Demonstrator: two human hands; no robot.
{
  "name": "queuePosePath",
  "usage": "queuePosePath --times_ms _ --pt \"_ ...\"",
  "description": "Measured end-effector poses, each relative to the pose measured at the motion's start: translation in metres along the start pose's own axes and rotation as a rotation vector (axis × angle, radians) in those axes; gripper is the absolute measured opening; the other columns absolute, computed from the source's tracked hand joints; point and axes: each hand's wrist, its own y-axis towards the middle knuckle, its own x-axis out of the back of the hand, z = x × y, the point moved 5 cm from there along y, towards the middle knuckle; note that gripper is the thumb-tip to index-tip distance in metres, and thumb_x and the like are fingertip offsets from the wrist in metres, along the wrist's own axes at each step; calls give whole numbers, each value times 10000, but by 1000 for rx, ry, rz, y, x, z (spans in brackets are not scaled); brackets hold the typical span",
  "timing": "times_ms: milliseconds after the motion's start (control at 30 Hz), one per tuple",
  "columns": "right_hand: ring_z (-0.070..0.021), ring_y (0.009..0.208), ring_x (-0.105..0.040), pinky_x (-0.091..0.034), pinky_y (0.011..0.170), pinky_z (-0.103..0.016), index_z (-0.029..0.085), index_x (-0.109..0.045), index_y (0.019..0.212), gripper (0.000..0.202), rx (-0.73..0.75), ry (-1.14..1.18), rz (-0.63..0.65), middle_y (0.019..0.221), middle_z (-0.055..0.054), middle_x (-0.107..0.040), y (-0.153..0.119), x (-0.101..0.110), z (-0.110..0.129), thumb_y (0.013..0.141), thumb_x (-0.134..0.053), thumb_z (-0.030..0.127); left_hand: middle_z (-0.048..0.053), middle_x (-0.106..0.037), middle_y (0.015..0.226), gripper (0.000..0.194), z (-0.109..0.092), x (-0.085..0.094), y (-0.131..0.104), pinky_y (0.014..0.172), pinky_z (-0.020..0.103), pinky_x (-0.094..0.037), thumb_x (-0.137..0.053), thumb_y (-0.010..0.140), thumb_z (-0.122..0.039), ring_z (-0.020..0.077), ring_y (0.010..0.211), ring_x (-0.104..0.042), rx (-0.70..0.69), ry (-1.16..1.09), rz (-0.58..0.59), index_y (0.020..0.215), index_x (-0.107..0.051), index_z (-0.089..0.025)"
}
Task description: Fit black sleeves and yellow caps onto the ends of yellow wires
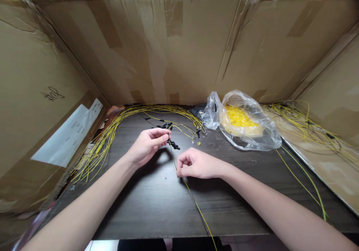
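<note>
A thin yellow wire runs from the table's front edge up through both hands. My left hand is closed, its thumb and fingertips pinching the wire's upper end near a small dark piece. Lower and to the right, my right hand is closed on the same wire, fingers curled. Small black sleeves lie scattered behind and beside my left fingertips. A tiny yellow piece rests on the table beyond my right hand.
A bundle of yellow wires curves along the left and back of the dark table. At the back right stands an open clear bag of yellow pieces. More wires lie far right. Cardboard walls enclose the table.
</note>
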Motion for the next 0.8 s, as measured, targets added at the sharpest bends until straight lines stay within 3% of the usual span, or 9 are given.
queuePosePath --times_ms 467,567,667,800 --pt "-60 479 -426 -311 475 -197 140 -631 695 36 -101 -180 142 549 50 -535 -6 -7 -1 718 -634 167 67 -706 862 276 -3 4 3 658 224 -472 -866 656 -172 99 717 -595 -22 -16 -60 909 -770 -116" --pt "-62 475 -400 -293 480 -207 139 -663 794 101 -43 -152 61 542 55 -511 -4 -4 2 777 -647 238 58 -705 854 268 -2 2 2 647 219 -468 -862 661 -175 88 691 -584 -15 -16 -37 907 -770 -122" --pt "-61 493 -363 -274 500 -211 141 -655 888 185 67 -22 -143 552 67 -469 -1 7 7 836 -634 318 56 -711 853 271 1 -3 -1 644 221 -469 -866 651 -170 89 687 -591 8 4 7 902 -773 -127" --pt "-64 509 -335 -242 500 -219 134 -622 821 206 148 130 -297 563 66 -441 1 17 10 841 -632 338 59 -719 853 254 7 -9 -4 675 242 -488 -870 640 -167 117 733 -621 19 20 40 874 -776 -133"
